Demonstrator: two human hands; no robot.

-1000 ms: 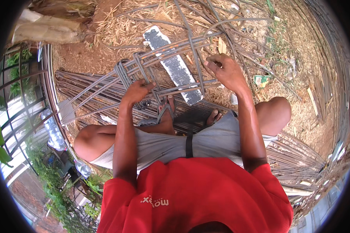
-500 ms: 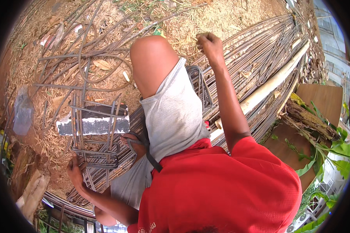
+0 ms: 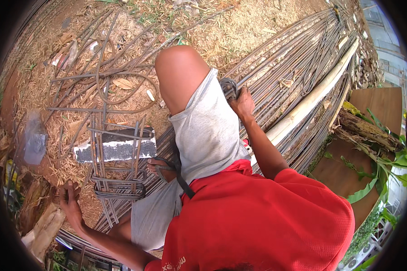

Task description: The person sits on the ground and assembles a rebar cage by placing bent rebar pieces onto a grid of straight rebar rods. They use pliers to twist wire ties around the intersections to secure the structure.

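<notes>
My right hand (image 3: 243, 104) is closed at the edge of a stack of bent steel stirrups (image 3: 229, 85), just right of my raised knee. The knee and the hand hide much of that stack. Low on the left, my left hand (image 3: 70, 202) is empty, its fingers loosely apart above the soil. Between that hand and my foot lies a second bundle of rectangular steel stirrups (image 3: 120, 189). More bent bars stand up from it across a black and white painted block (image 3: 126, 150).
Long straight rebars (image 3: 294, 58) spread to the far right, with a pale pole (image 3: 298, 113) across them. Curled rods (image 3: 101, 77) lie on dry litter at far left. A split log (image 3: 45, 226) sits at near left; brown boards (image 3: 377, 108) and leaves lie right.
My right hand has come down and nearer, from the air over the rebars to the stirrup stack. My left hand has moved left, off the edge of the stirrup bundle.
</notes>
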